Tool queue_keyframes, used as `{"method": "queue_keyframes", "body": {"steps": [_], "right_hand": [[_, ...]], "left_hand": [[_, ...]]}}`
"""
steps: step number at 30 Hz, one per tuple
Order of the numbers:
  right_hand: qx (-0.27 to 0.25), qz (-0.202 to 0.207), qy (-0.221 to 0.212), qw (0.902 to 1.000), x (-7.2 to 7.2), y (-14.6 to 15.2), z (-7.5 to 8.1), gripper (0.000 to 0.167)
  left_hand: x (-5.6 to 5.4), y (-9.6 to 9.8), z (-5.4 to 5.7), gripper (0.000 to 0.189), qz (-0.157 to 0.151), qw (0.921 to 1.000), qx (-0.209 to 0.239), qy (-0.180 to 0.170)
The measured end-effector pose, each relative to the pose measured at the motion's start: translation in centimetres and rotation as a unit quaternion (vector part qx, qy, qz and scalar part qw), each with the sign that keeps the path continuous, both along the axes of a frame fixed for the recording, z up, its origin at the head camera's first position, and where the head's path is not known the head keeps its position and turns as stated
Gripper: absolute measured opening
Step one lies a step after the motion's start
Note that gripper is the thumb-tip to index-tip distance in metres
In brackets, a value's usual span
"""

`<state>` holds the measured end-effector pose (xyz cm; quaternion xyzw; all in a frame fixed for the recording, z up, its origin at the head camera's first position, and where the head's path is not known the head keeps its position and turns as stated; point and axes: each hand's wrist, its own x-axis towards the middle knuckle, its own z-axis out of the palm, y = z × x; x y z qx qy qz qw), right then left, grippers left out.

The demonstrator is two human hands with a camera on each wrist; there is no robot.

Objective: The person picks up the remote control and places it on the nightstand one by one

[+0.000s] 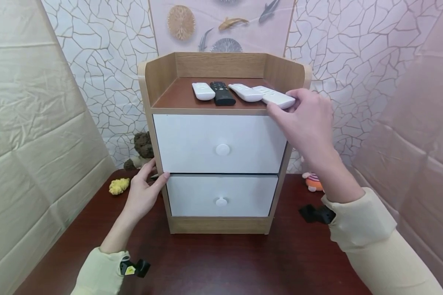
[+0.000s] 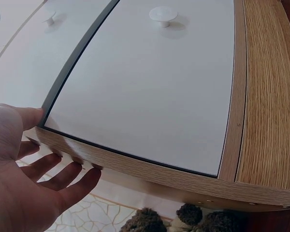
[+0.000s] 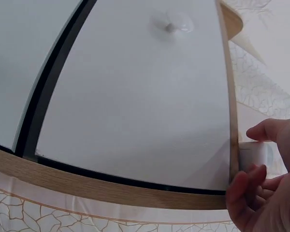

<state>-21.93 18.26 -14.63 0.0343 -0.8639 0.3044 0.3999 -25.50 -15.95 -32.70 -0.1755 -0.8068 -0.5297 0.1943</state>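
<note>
On the top of a small two-drawer cabinet point(image 1: 220, 225), my right hand point(image 1: 310, 121) pinches the near right end of a white remote control point(image 1: 277, 97) between thumb and fingers. The right wrist view shows only the end of that white remote point(image 3: 253, 154). To its left lie another white remote point(image 1: 246, 93), a black remote point(image 1: 222, 94) and one more white remote point(image 1: 203, 91). My left hand point(image 1: 145, 192) rests on the cabinet's left edge. In the left wrist view, the left thumb touches the front edge point(image 2: 111, 157) and the spread fingertips touch the side panel.
Both drawers, the upper point(image 1: 192, 139) and the lower point(image 1: 195, 196), are closed and have round white knobs. Behind the cabinet's left side sit a brown plush toy point(image 1: 143, 144) and a yellow thing point(image 1: 119, 186). An orange striped toy point(image 1: 313, 182) stands at the right.
</note>
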Motion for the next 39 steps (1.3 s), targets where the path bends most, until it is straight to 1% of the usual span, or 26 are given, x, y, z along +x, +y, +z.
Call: {"method": "queue_keyframes", "body": {"steps": [2,5,10,17,24,27,33,39], "right_hand": [[-0.017,0.020,-0.012,0.9996,0.3,0.1,0.0,0.045],[-0.036,0.037,-0.029,0.9982,0.6,0.3,0.0,0.047],[-0.050,0.048,-0.050,0.9963,0.8,0.5,0.2,0.053],[-0.039,0.063,-0.069,0.9949,1.3,1.0,0.3,0.055],[-0.033,0.070,-0.071,0.9944,1.5,1.3,0.2,0.048],[-0.029,0.062,-0.063,0.9957,1.4,1.3,0.0,0.047],[-0.017,0.036,-0.019,0.9990,0.9,0.9,-0.3,0.042],[-0.010,0.021,0.007,0.9997,0.5,0.6,-0.7,0.040]], "left_hand": [[0.0,0.0,0.0,0.060,0.000,1.0000,0.000,-0.002],[0.0,0.0,0.0,0.060,-0.001,1.0000,0.002,-0.003],[0.0,0.0,0.0,0.060,0.000,1.0000,0.004,-0.002],[-0.1,0.0,-0.1,0.059,0.001,1.0000,-0.001,0.001],[-0.1,-0.1,-0.2,0.060,0.000,1.0000,0.001,0.000],[-0.1,-0.1,-0.3,0.060,0.000,1.0000,0.002,-0.001],[-0.2,-0.1,-0.3,0.059,-0.001,1.0000,0.002,-0.005],[-0.1,-0.3,-0.2,0.059,0.000,0.9999,-0.012,-0.007]]}}
